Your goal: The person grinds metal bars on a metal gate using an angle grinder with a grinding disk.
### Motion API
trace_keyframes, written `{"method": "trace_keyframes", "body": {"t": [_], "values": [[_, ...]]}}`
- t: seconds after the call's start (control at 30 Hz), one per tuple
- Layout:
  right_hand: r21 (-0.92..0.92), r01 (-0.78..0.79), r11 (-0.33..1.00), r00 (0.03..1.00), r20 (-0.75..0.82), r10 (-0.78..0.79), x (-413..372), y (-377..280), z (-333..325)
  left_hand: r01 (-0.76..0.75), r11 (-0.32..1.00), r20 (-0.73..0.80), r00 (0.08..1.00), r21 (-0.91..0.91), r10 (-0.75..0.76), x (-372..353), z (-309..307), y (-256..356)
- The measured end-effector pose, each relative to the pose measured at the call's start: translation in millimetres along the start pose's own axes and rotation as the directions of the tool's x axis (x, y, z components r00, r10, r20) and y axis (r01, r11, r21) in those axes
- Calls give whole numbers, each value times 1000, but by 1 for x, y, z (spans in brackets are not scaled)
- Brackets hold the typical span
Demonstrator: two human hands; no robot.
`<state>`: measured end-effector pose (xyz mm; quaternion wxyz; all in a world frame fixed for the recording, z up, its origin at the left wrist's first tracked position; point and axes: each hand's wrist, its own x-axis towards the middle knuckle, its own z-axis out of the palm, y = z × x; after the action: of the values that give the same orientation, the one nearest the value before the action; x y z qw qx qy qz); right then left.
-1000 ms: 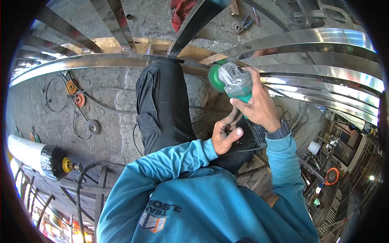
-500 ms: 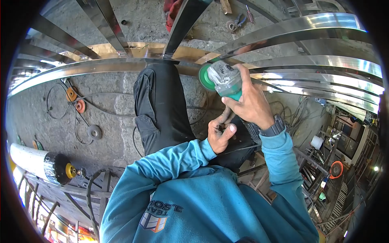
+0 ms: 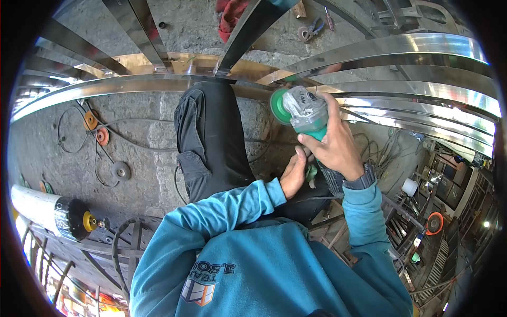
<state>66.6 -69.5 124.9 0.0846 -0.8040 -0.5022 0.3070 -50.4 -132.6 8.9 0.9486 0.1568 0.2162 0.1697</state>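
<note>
My right hand point(image 3: 338, 140) is wrapped round the body of a green angle grinder point(image 3: 306, 108), whose head is covered in worn silver tape. On the grinder's left side sits a green disc point(image 3: 280, 105), held over the floor in front of the curved metal rail point(image 3: 132, 84). Just below, my left hand point(image 3: 293, 174) lies against the grinder's lower body, its fingertips partly hidden behind it. A bit of green point(image 3: 310, 173) shows beside my left palm. My trousered knee point(image 3: 208, 116) reaches under the rail.
Shiny metal bars point(image 3: 401, 50) fan out ahead and to the right. Cables and round discs point(image 3: 121, 170) lie on the floor at left, near a gas cylinder point(image 3: 53, 211). Pliers point(image 3: 311, 30) and a red cloth point(image 3: 231, 18) lie beyond the rail. An orange reel-like ring point(image 3: 434, 223) stands at right.
The grinder and my right hand have shifted slightly right and down. My left hand has turned and moved right, from curled fingers beside the grinder to against its body.
</note>
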Motion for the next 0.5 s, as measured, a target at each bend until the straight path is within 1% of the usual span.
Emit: {"method": "trace_keyframes", "body": {"t": [0.03,0.1,0.17,0.23,0.3,0.37,0.4,0.43,0.5], "values": [[1,1,1000,1000,3,-1,3,-3,2,1,1000,19,1000,18,-1,4,-3,0],[28,-38,999,998,48,37,7,-11,4,28,999,-9,1000,15,-28,10,-7,5],[19,-46,999,998,46,45,9,-13,7,97,995,46,994,-2,-97,9,-12,9],[2,-19,1000,1000,22,19,11,-12,8,104,994,31,994,19,-104,11,-15,8],[-6,-48,999,998,36,48,13,-14,6,110,993,16,994,38,-111,13,-16,9],[-15,-79,997,996,48,80,13,-14,5,57,998,10,998,41,-58,13,-14,12],[-42,-44,998,999,24,45,13,-12,5,59,997,11,998,40,-59,13,-13,16],[-69,-11,998,1000,2,11,13,-11,6,76,997,41,996,7,-76,12,-12,19],[-52,-23,998,1000,2,23,14,-8,5,104,994,73,992,-22,-102,12,-16,21]]}}
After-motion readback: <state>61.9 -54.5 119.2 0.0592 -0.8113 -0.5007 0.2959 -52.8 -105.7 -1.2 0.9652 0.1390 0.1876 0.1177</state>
